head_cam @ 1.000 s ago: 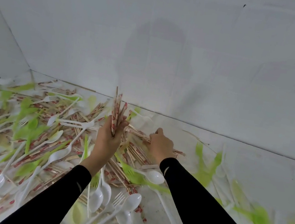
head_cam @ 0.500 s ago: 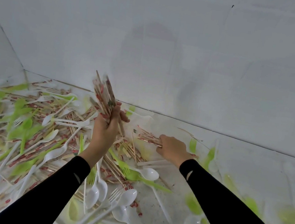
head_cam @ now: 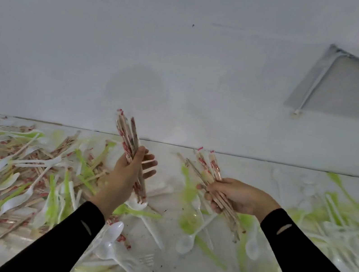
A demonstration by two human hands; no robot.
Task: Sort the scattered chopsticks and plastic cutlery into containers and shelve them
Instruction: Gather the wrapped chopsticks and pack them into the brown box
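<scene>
Presently, left hand (head_cam: 125,174) fingers clasp first chopstick bundle (head_cam: 126,137); right hand (head_cam: 241,196) grips second chopstick bundle (head_cam: 206,166). Sticks judged light, stiff, slippery; hold mid-length, firmly.

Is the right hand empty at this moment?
No, the right hand grips a bundle of red-marked chopsticks.

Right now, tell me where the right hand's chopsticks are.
Head view, right of centre: the right hand grips those chopsticks above the table, tips fanning up-left, level with the left hand and its own bundle.
</scene>
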